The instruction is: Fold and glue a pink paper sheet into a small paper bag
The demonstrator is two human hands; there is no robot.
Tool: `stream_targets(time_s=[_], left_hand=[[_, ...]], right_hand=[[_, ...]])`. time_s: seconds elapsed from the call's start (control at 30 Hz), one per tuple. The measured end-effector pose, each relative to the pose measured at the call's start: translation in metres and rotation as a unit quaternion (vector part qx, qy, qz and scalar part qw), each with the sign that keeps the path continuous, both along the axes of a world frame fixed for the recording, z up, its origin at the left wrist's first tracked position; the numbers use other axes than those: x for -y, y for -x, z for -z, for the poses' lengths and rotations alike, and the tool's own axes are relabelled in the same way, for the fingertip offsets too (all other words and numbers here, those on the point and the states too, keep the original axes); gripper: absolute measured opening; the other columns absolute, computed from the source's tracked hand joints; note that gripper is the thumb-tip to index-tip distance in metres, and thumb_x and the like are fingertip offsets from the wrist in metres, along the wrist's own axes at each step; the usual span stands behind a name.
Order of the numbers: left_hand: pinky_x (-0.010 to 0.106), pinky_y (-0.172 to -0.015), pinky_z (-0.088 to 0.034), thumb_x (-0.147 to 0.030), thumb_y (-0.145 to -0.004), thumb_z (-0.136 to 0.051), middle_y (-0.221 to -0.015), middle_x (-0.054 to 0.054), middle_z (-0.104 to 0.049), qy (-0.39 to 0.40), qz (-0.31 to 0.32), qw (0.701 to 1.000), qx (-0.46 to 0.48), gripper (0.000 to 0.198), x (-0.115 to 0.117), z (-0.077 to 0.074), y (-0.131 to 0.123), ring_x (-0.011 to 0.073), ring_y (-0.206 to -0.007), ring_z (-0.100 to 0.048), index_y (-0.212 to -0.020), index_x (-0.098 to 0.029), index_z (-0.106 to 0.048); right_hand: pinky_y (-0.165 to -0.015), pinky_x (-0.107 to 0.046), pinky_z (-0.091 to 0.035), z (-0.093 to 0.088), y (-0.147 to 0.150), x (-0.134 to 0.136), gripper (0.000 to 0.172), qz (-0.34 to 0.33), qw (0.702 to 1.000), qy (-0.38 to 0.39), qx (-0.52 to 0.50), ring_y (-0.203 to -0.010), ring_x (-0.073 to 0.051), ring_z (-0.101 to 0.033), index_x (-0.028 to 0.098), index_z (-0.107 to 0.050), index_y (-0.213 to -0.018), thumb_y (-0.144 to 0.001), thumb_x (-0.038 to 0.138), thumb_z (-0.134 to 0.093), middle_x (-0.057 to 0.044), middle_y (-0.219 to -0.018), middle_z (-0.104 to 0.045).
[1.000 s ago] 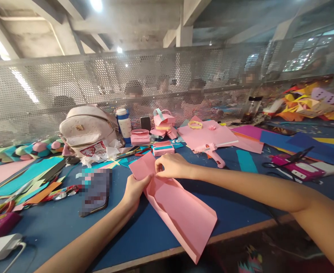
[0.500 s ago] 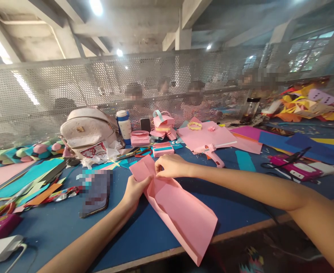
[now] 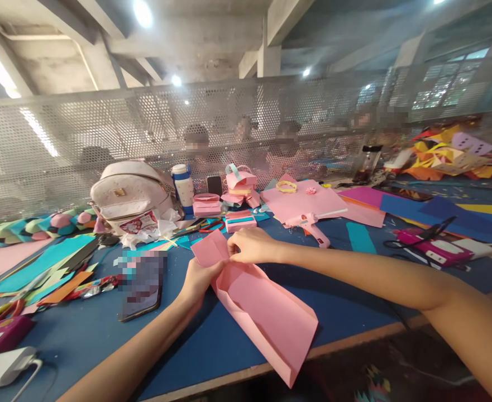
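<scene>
A long folded sheet of pink paper (image 3: 266,304) lies at a slant between my hands, its side edges bent up like low walls and its near end by the table's front edge. My left hand (image 3: 199,279) is closed on its left edge near the far end, thumb on top. My right hand (image 3: 252,245) pinches the paper just to the right, fingers curled and close to the left thumb. Past the hands sits a small pink paper box (image 3: 240,223) with a blue strip on it.
A pink glue gun (image 3: 313,226) lies behind my right forearm. A smartphone (image 3: 143,287) is left of my left hand. Farther back stand a white backpack (image 3: 130,192) and a bottle (image 3: 182,187). Power strips (image 3: 434,245) and coloured paper lie at both sides.
The pink paper's raised left wall has opened out slightly, and its near end has shifted a little left and up. Both hands keep their hold in nearly the same place.
</scene>
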State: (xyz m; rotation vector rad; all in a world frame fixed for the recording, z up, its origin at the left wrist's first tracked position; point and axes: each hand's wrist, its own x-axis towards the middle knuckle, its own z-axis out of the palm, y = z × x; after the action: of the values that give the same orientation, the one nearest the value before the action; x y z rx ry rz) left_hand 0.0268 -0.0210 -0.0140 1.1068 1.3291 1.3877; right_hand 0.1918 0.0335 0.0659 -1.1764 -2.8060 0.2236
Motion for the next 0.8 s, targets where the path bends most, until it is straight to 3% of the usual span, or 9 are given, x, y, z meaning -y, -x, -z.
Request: stream_targets(time_s=[0.1,0.2,0.27,0.43,0.63,0.8], left_hand=[[0.030,-0.068,-0.055,-0.036,-0.052,-0.088,-0.096,0.016,-0.076,-0.007,-0.009,1.000,-0.007,0.054,-0.002,-0.001,0.002,0.0280,-0.085,-0.071,-0.095,-0.007,-0.075],[0.030,-0.069,-0.056,-0.036,-0.053,-0.088,-0.096,0.014,-0.076,-0.024,-0.011,1.000,-0.013,0.051,-0.003,-0.004,0.003,0.0274,-0.085,-0.071,-0.094,-0.008,-0.075],[0.030,-0.069,-0.056,-0.034,-0.054,-0.087,-0.096,0.013,-0.076,-0.036,-0.011,0.999,-0.018,0.047,-0.002,-0.006,0.003,0.0268,-0.085,-0.071,-0.093,-0.010,-0.075],[0.029,-0.063,-0.055,-0.025,-0.053,-0.085,-0.083,0.010,-0.077,-0.057,-0.014,0.997,-0.042,0.033,-0.001,-0.011,0.004,0.0280,-0.081,-0.071,-0.080,-0.011,-0.075],[0.029,-0.063,-0.055,-0.023,-0.054,-0.083,-0.084,0.009,-0.077,-0.066,-0.006,0.996,-0.058,0.030,-0.003,-0.012,0.006,0.0276,-0.081,-0.071,-0.081,-0.013,-0.075],[0.029,-0.060,-0.054,-0.023,-0.051,-0.085,-0.081,0.009,-0.076,-0.058,0.008,0.997,-0.059,0.032,-0.003,-0.017,0.009,0.0267,-0.076,-0.070,-0.079,-0.013,-0.075]], right_hand=[[-0.058,-0.025,-0.036,-0.001,-0.001,0.000,0.017,-0.009,1.000,0.000,0.004,-0.085,-0.019,-0.065,0.022,-0.069,-0.089,-0.076,0.032,-0.063,-0.002,-0.095,-0.073],[-0.062,-0.026,-0.039,-0.004,-0.006,-0.005,0.046,-0.017,1.000,0.010,0.010,-0.096,-0.024,-0.063,0.016,-0.062,-0.111,-0.070,0.035,-0.069,-0.009,-0.114,-0.068],[-0.061,-0.025,-0.039,-0.005,-0.009,-0.011,0.054,-0.021,0.999,0.035,0.020,-0.095,-0.024,-0.063,0.013,-0.060,-0.115,-0.067,0.036,-0.072,-0.011,-0.114,-0.068],[-0.050,-0.023,-0.031,-0.009,-0.011,-0.022,0.020,-0.037,0.993,0.104,0.043,-0.063,-0.014,-0.058,0.014,-0.070,-0.080,-0.072,0.031,-0.064,0.000,-0.070,-0.067],[-0.047,-0.026,-0.021,-0.011,-0.008,-0.022,0.024,-0.031,0.995,0.089,0.043,-0.051,-0.011,-0.041,0.014,-0.059,-0.053,-0.069,0.032,-0.063,0.002,-0.049,-0.047],[-0.048,-0.026,-0.021,-0.009,-0.005,-0.025,0.024,-0.032,0.996,0.083,0.031,-0.053,-0.011,-0.042,0.015,-0.054,-0.050,-0.065,0.030,-0.065,0.002,-0.050,-0.046]])
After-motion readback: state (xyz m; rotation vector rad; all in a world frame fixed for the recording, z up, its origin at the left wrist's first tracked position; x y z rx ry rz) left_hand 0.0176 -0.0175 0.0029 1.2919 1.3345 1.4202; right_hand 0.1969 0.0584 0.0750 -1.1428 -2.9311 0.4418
